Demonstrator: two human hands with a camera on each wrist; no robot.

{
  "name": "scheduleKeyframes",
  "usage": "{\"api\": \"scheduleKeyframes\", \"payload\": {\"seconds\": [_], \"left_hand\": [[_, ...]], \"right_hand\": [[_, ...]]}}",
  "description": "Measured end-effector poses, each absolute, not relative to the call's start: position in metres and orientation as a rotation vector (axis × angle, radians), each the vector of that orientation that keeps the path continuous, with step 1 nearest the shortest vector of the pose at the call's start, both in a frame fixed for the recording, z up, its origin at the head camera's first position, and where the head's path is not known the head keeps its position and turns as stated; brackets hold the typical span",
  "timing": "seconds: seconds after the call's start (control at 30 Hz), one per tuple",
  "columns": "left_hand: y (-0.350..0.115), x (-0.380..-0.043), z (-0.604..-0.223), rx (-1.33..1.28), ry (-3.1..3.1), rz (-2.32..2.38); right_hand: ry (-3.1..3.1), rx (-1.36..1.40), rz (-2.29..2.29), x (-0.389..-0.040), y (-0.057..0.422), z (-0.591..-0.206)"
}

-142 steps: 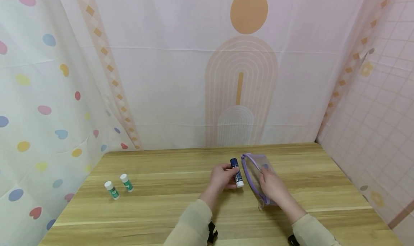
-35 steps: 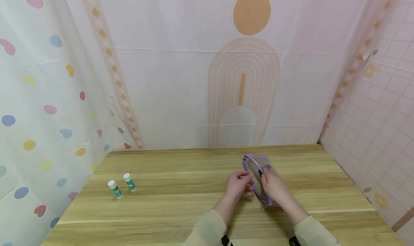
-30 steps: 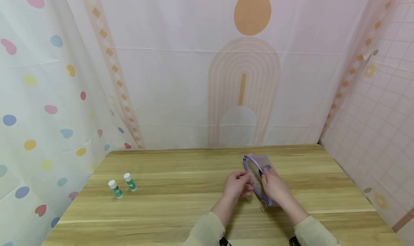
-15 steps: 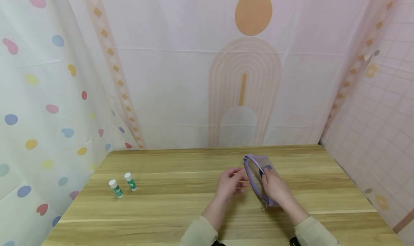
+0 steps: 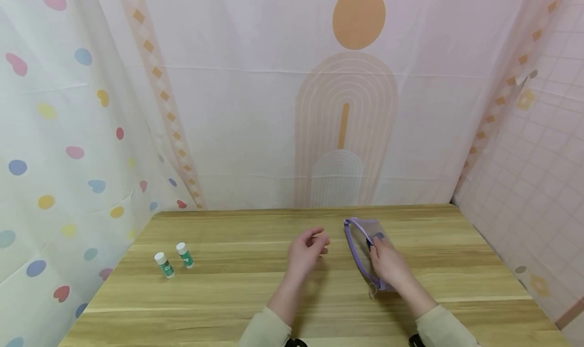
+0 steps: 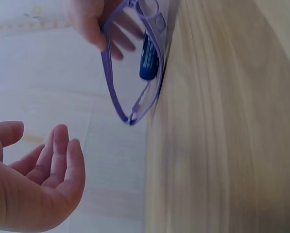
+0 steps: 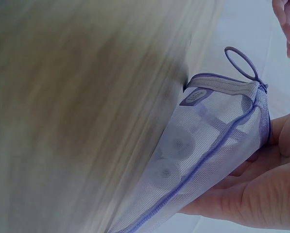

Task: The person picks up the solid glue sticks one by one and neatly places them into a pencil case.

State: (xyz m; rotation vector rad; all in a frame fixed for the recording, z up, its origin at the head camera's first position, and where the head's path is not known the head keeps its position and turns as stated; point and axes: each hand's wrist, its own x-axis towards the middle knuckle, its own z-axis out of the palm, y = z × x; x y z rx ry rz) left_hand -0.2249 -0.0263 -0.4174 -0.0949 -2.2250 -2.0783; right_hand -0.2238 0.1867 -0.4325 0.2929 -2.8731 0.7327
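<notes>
My right hand (image 5: 390, 263) grips the upper edge of a purple-trimmed mesh zip pouch (image 5: 354, 254), holding its mouth apart toward the left. Inside lies a dark blue glue stick (image 6: 148, 60), visible through the mouth in the left wrist view. Round ends (image 7: 179, 143) show faintly through the mesh in the right wrist view. To the left of the pouch, my left hand (image 5: 304, 253) hovers over the table with loosely bent fingers and nothing in them. Farther left, two green glue sticks with white caps (image 5: 165, 265) (image 5: 184, 255) are on the table.
The wooden table (image 5: 219, 306) ends at a patterned curtain (image 5: 242, 134) behind, with more curtain at left and right. A ring pull (image 5: 372, 289) hangs from the near end of the pouch.
The blue-capped glue stick, earlier in my left hand, is now in the pouch. My left hand has drawn away leftward from the pouch mouth. My right hand stays on the pouch.
</notes>
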Motion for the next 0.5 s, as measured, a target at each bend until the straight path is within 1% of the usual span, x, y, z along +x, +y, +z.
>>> {"api": "scheduleKeyframes", "payload": {"seconds": [0.2, 0.5], "left_hand": [[-0.040, -0.223, -0.415, -0.141, -2.275, -1.635], [-0.062, -0.218, -0.407, -0.264, -2.299, -1.155]], "right_hand": [[-2.878, 0.292, 0.731, -0.223, 0.186, -0.432], [-2.853, 0.295, 0.730, -0.224, 0.187, -0.431]]}}
